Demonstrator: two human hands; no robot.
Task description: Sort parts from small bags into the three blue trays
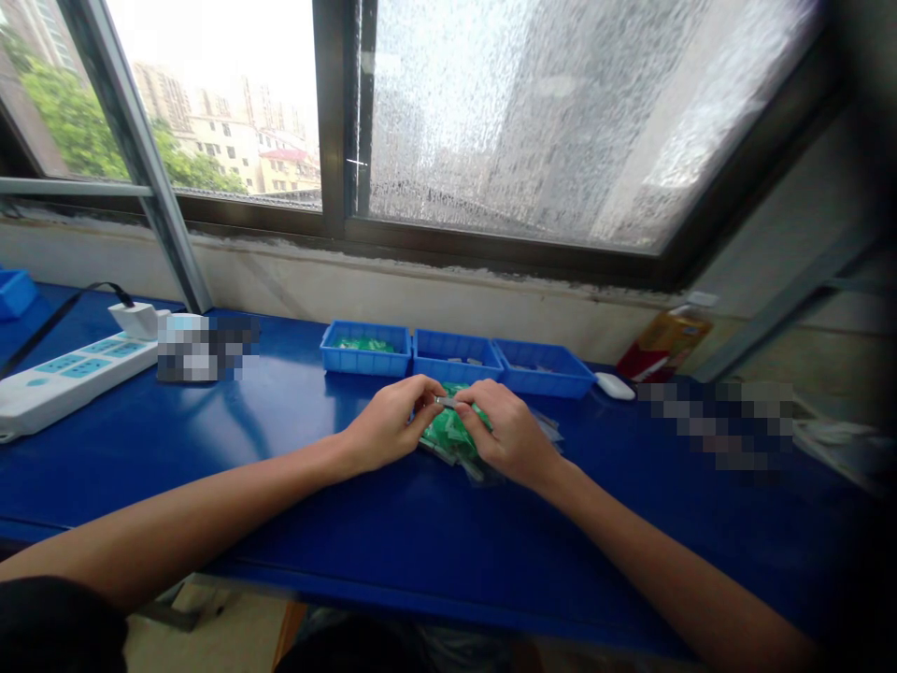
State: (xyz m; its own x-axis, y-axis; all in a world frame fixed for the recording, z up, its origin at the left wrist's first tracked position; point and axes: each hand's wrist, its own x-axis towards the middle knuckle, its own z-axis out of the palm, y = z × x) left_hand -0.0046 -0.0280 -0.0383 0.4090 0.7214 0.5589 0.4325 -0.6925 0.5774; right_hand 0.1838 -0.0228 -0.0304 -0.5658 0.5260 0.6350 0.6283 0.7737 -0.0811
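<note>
Forearms: your left one slants in from the lower left, your right one from the lower right, both angled inward over the blue table (364,551).
Left hand (392,422): bent toward your right, thumb and fingers pinched together on the grey piece's left end.
Right hand (510,432): knuckles up, turned toward your left, thumb and fingertips closed on the right end.
Grey piece (446,402): small and slim, held between your two hands above the green pile; its long axis runs roughly left to right, its ends pointing at your hands.
Green pile (448,434): on the table under your hands, grey strips around its near edge.
Power strip (84,371): on your far left, slanting away.
Blue bins (457,370): three in a row beyond your hands, green pieces in the left one.
Window (519,131): behind everything.
</note>
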